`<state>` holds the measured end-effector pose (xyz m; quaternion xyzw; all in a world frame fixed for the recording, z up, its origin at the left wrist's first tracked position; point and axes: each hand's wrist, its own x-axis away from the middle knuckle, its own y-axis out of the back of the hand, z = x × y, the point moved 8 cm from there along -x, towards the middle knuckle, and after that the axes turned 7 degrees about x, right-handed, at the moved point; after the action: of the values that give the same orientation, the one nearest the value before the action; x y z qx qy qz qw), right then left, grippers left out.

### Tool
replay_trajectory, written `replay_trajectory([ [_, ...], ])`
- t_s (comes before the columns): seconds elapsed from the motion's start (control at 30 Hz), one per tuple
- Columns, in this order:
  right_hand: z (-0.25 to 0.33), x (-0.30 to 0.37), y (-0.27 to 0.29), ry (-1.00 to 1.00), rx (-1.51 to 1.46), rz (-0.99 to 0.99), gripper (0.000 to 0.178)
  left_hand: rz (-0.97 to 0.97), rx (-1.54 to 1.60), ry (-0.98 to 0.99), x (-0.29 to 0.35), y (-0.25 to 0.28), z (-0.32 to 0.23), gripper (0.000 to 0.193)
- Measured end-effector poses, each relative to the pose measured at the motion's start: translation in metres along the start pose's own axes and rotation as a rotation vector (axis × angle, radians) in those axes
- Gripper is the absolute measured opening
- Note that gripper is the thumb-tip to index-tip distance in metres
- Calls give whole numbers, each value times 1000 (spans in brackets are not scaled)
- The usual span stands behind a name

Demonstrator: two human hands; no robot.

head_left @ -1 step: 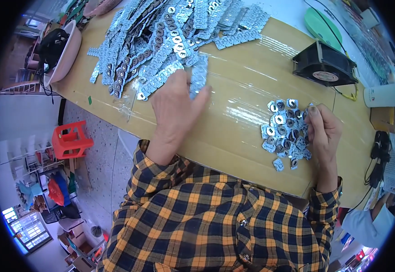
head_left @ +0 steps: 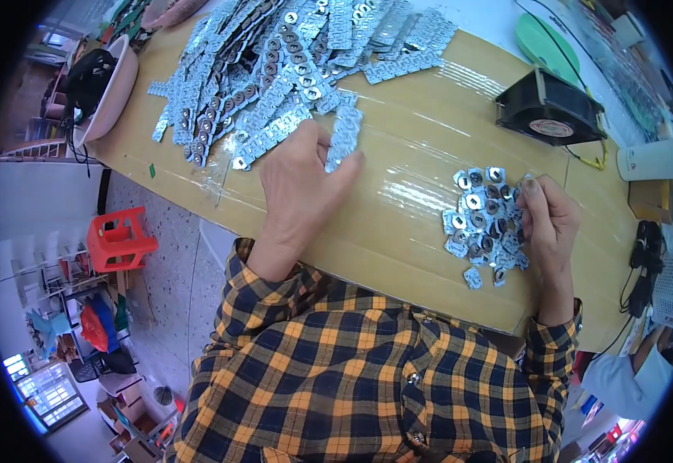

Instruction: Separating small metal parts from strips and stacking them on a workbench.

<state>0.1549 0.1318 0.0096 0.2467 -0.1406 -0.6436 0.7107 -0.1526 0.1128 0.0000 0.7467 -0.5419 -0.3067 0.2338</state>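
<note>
A segmented metal strip (head_left: 344, 135), best kept steady, is pinched in the left grip (head_left: 294, 177) beside the strip heap (head_left: 263, 62) on the desk (head_left: 352, 247); the right grip (head_left: 554, 214) is closed (contents unclear) by loose pieces (head_left: 478, 221).

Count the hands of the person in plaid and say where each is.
2: the left hand at a strip by the heap; the right hand at the right edge of the small pieces. Some fingers are hidden.

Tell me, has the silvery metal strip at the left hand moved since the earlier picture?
Yes, slightly: the silvery metal strip sits farther right, nearer the black cooling fan.
</note>
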Motion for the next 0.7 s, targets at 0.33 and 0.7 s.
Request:
replay_trajectory([
  [0.33,-28,13,-7,-120,-215,333,30,540,1046,140,49,-96,-67,9],
  [0.7,-43,14,2,57,-316,502,29,775,956,246,61,-134,-89,15],
])
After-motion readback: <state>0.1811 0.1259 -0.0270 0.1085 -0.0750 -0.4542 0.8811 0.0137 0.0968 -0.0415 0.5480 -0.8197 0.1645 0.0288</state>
